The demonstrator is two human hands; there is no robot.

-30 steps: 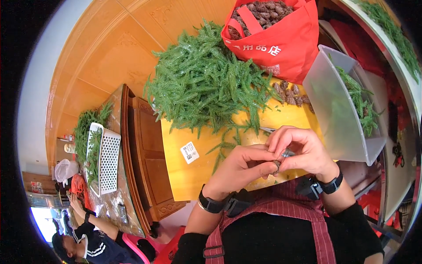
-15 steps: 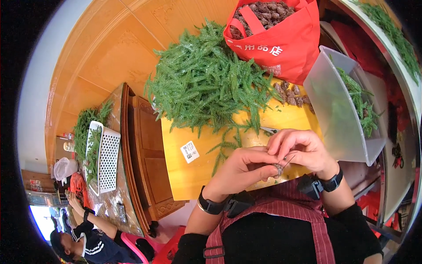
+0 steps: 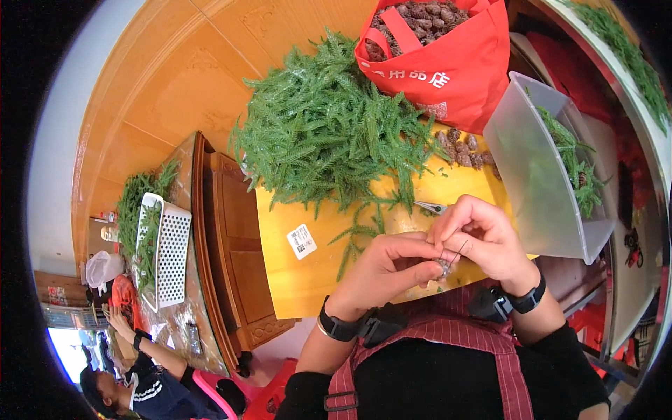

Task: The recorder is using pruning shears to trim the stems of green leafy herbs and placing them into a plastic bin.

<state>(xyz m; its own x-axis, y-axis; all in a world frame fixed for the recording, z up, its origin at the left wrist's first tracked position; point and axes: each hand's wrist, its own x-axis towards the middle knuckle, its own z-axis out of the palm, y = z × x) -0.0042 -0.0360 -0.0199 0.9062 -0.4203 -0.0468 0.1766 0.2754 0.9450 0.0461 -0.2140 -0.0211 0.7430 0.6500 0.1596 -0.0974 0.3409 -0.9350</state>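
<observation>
- I see the small pine cone [image 3: 444, 267] between the hands, above the near edge of the yellow tabletop [image 3: 290, 283]; fingers cover much of it
- My left hand [image 3: 386, 269] has a narrow grip, thumb and forefinger pinched on that cone
- My right hand [image 3: 486, 241] is pinched too, fingertips together on a thin dark wire [image 3: 463, 247] beside the cone; I cannot tell how wire and cone join
- Just beyond the right hand lies a metal tool [image 3: 429, 207], partly hidden; left of it a green sprig [image 3: 358, 231] reaches toward the left hand
- For moving, I have yellow surface between the left hand and a white label [image 3: 302, 241]; on the right, a translucent bin [image 3: 528, 168] leans over the board's edge, near the right hand, with greenery inside
- At the back, a big heap of green sprigs [image 3: 325, 133] fills the far left; loose cones [image 3: 465, 150] lie before a red bag [image 3: 455, 84] full of more cones
- Farther left, past a wooden cabinet [image 3: 241, 259], a white perforated basket [image 3: 173, 255] stands on another table; a co-worker [image 3: 164, 388] sits there
- Orange panelling [image 3: 168, 91] backs the room
</observation>
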